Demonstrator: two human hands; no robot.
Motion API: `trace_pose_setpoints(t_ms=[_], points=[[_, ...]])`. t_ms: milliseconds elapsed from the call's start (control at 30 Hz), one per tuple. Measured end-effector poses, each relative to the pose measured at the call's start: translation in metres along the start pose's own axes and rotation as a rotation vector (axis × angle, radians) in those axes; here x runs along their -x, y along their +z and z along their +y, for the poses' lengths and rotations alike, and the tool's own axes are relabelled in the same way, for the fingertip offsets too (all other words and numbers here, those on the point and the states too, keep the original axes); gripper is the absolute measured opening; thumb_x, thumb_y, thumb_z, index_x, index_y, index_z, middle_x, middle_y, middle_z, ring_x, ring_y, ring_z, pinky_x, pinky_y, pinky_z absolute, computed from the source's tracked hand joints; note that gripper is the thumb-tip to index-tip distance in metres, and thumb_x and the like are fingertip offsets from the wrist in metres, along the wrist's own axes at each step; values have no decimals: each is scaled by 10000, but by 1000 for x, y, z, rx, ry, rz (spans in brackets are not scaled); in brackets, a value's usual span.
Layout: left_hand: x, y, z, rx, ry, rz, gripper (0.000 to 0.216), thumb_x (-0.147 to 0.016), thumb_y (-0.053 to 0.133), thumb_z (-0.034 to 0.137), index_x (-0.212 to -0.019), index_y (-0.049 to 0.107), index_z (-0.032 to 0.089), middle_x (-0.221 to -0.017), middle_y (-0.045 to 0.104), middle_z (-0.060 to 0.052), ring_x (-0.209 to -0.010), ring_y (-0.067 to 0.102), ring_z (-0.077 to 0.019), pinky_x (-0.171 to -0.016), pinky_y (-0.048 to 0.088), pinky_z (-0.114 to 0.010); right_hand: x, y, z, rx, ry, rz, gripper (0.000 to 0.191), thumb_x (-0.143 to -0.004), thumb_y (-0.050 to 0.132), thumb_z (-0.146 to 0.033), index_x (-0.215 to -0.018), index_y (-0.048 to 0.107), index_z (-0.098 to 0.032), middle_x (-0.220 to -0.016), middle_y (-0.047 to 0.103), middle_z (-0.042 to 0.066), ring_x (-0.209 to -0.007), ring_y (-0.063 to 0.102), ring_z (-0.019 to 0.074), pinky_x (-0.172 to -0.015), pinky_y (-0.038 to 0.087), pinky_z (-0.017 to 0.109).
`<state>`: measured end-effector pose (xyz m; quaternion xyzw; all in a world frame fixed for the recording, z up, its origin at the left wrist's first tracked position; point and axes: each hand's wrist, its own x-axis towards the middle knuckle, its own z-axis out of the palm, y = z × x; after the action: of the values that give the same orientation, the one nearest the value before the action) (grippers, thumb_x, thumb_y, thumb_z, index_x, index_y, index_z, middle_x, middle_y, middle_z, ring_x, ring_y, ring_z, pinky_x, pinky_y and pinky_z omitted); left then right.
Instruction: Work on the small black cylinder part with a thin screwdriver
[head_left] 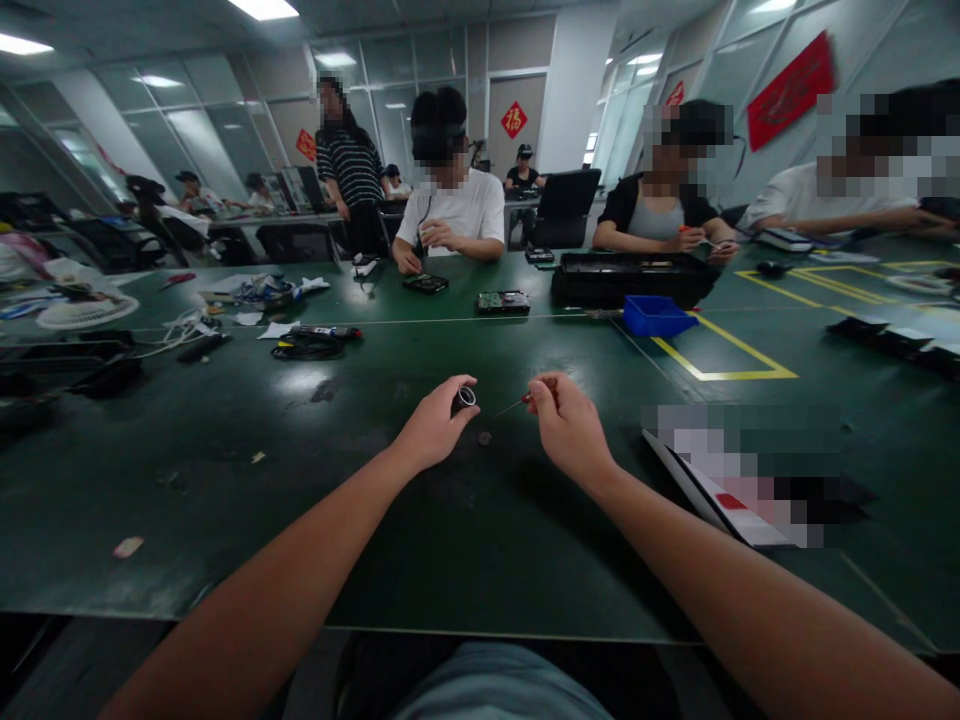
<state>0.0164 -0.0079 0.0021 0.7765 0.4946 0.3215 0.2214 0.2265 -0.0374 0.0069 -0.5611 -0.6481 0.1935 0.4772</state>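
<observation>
My left hand (431, 428) is closed around a small dark cylinder (464, 399) with a pale ring at its facing end. In my right hand (571, 428) is a thin screwdriver (526, 398) with a reddish handle, held between thumb and fingers. Its shaft slants left and down toward the cylinder, with a gap between tip and cylinder. Just below that tip, a small round grey-brown piece (484, 438) lies on the green table (465, 560). What exactly the cylinder belongs to I cannot make out.
A blue bin (657, 317) stands beyond my right hand, beside a long black casing (634, 280). A hard drive (502, 301) lies ahead. Coiled black cable (311, 343) is at left, a white-edged blurred object (720, 490) at right. Several people sit across the table.
</observation>
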Motion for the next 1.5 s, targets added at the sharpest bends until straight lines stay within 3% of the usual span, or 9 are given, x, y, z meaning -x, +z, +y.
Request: trace_pose_setpoints(t_ms=[67, 200, 433, 667, 867, 1067, 1200, 1300, 1500], points=[[1, -1, 2, 4, -18, 4, 347, -950, 570, 293, -1285, 537, 209, -1200, 644, -84, -1083, 611, -230, -965, 462, -387, 0, 0, 1, -8, 0, 1, 231, -996, 437, -387, -955, 590, -219, -796, 687, 40, -755, 652, 216, -708, 453, 343], [3, -4, 5, -34, -40, -65, 320, -950, 560, 466, -1128, 595, 202, -1024, 669, -66, -906, 625, -226, -812, 494, -370, 0, 1, 1, -18, -14, 8, 231, -999, 441, -389, -963, 594, -220, -797, 684, 35, -769, 654, 215, -724, 454, 345], [5, -3, 6, -231, 197, -239, 225, -944, 513, 259, -1043, 713, 228, -1048, 682, -58, -951, 637, -219, -862, 494, -367, 1, -1, -1, -28, -4, -1, 243, -1004, 438, -404, -964, 596, -224, -797, 682, 37, -774, 652, 218, -723, 452, 350], [9, -1, 11, -453, 186, -383, 357, -931, 570, 476, -1192, 709, 277, -1087, 671, -75, -958, 644, -262, -769, 508, -356, 1, 0, -2, -34, -18, 1, 246, -1002, 439, -407, -966, 599, -224, -805, 691, 40, -774, 660, 220, -727, 461, 353], [7, 0, 10, -480, 166, -370, 315, -967, 492, 398, -1115, 735, 262, -1069, 703, -77, -948, 658, -267, -743, 495, -353, 1, 0, -1, -41, -28, -5, 266, -1006, 435, -425, -964, 602, -223, -796, 685, 39, -766, 654, 217, -714, 457, 347], [5, -9, 14, -100, 60, -214, 279, -946, 504, 370, -1045, 728, 237, -1000, 726, -53, -882, 650, -222, -782, 491, -349, 2, -1, -2, -40, -18, -21, 260, -1005, 438, -420, -962, 606, -226, -796, 686, 35, -773, 661, 216, -715, 465, 345], [0, -12, 13, 478, -186, -70, 271, -917, 540, 409, -1010, 687, 202, -855, 650, -40, -622, 555, -133, -539, 402, -251, 2, -2, -2, -63, -23, -23, 258, -1005, 439, -421, -970, 605, -227, -823, 695, 38, -788, 666, 216, -735, 475, 352], [-6, -21, 3, 861, -318, 99, 259, -867, 623, 433, -938, 629, 183, -820, 580, -19, -561, 498, -94, -453, 300, -203, 2, -2, -2, -68, -19, -21, 253, -1004, 440, -419, -964, 604, -230, -824, 697, 39, -792, 666, 218, -736, 476, 354], [-4, -74, -35, 979, -555, 434, 118, -881, 569, 247, -910, 610, 141, -745, 543, 2, -536, 494, -89, -458, 347, -207, 3, -2, -4, -48, -14, -36, 250, -1006, 440, -414, -966, 604, -230, -824, 696, 39, -786, 660, 214, -708, 469, 342]])
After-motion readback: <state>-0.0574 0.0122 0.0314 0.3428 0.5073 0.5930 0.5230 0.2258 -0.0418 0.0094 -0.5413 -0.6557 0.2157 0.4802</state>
